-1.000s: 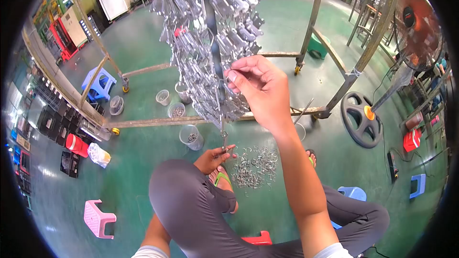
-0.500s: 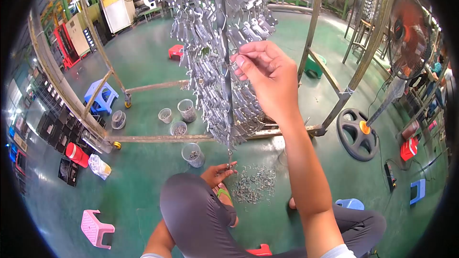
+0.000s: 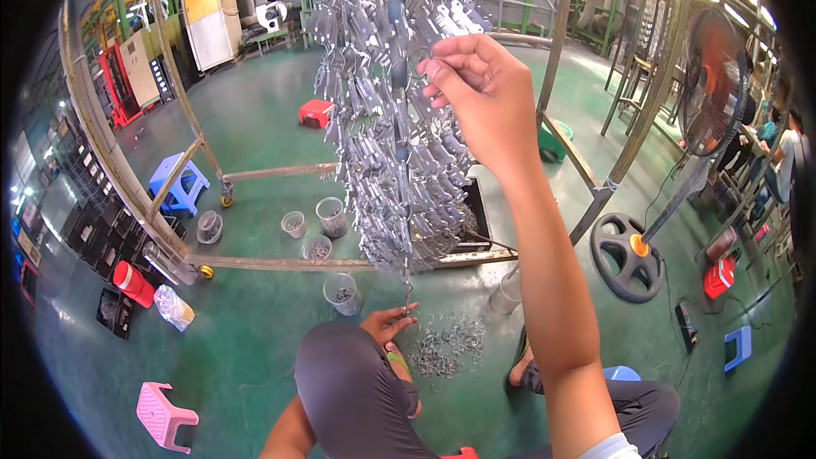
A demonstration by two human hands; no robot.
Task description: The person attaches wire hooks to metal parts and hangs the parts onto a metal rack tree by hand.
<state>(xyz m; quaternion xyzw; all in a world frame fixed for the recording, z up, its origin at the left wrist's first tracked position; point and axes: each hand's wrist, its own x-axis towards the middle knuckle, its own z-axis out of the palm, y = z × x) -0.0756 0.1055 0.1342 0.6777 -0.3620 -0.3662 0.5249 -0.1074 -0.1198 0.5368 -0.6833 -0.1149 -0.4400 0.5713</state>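
Note:
A tall hanging cluster of small grey metal parts surrounds a dark vertical rod. My right hand is raised at the cluster's right side, thumb and fingers pinched on a thin metal hook. Low down, my left hand is closed on something small and metallic at the cluster's bottom end, too small to make out. Just right of that hand, a pile of loose metal hooks lies on the green floor.
A wheeled metal frame stands around the cluster. Clear plastic cups hold small parts. Behind the frame's bar is a dark box. A fan stands right; stools are on the floor. People are at far right.
My right hand has moved up along the cluster, with the pinch kept. My left hand stays at the bottom end. The view has tilted up, and the dark box has come into sight.

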